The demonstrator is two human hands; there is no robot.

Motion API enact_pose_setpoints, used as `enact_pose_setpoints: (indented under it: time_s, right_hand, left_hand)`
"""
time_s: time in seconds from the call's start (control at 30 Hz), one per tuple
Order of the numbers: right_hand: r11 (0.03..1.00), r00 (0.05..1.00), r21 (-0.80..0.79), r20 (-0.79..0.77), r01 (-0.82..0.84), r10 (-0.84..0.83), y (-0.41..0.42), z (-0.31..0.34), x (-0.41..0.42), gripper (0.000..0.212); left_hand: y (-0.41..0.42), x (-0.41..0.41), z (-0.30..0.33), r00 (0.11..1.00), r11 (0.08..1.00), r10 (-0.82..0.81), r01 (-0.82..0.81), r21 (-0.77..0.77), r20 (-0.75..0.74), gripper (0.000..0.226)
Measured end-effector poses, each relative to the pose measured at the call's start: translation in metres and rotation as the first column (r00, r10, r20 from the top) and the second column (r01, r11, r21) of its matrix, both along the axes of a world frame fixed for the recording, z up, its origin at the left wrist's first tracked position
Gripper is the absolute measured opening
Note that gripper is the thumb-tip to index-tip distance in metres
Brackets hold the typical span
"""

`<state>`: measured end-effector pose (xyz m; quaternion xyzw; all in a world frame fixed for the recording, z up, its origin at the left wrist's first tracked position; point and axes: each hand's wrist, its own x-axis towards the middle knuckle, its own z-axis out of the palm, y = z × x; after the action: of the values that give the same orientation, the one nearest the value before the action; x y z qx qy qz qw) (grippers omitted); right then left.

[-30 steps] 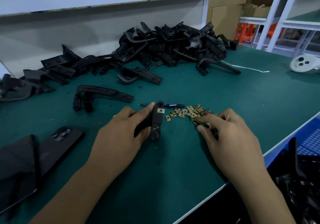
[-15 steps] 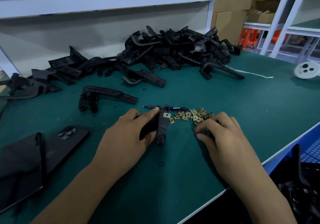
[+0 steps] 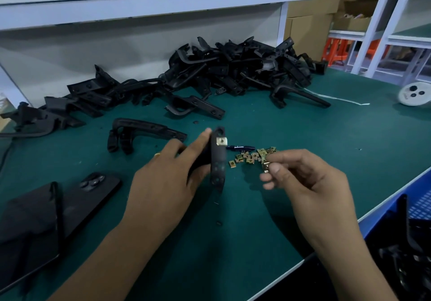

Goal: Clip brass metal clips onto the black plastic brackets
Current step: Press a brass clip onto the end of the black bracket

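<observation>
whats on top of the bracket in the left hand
One brass clip sits clipped on the upper end of the bracket that the left hand holds. Lower down its face shows only round bosses. The side under the fingers is hidden.

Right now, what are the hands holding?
Left hand grips a black bracket by its long side; right hand pinches a brass clip at the fingertips.

Bracket heap (image 3: pixel 233 72) behind clip pile (image 3: pixel 253 156); phone (image 3: pixel 93 191) far left on mat (image 3: pixel 303 133)
</observation>
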<state>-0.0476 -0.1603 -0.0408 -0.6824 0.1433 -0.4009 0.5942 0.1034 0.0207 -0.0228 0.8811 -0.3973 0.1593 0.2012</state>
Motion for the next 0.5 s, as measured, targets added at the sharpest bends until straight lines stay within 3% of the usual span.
enact_pose_setpoints:
  time_s: [0.1, 0.17, 0.27, 0.5]
  right_hand:
    - [0.954, 0.984, 0.264, 0.138, -0.144, 0.11, 0.016, 0.002, 0.006, 0.013]
    - [0.891, 0.964, 0.381, 0.191, -0.249, 0.187, 0.026, 0.003, 0.009, 0.02]
    - [0.823, 0.94, 0.46, 0.228, -0.335, 0.255, 0.034, 0.005, 0.012, 0.026]
    - [0.694, 0.926, 0.616, 0.293, -0.372, 0.236, 0.029, 0.009, 0.013, 0.008]
  left_hand:
    - [0.0, -0.004, 0.006, 1.0, 0.997, 0.028, -0.028, -0.069, 0.003, 0.065]
    - [-0.001, -0.008, 0.004, 1.0, 0.998, 0.002, -0.003, -0.057, -0.016, 0.065]
    - [-0.002, -0.008, 0.0, 0.999, 0.998, -0.02, 0.017, -0.063, -0.045, 0.067]
    - [-0.002, -0.007, -0.002, 0.998, 0.996, -0.031, 0.026, -0.082, -0.059, 0.066]
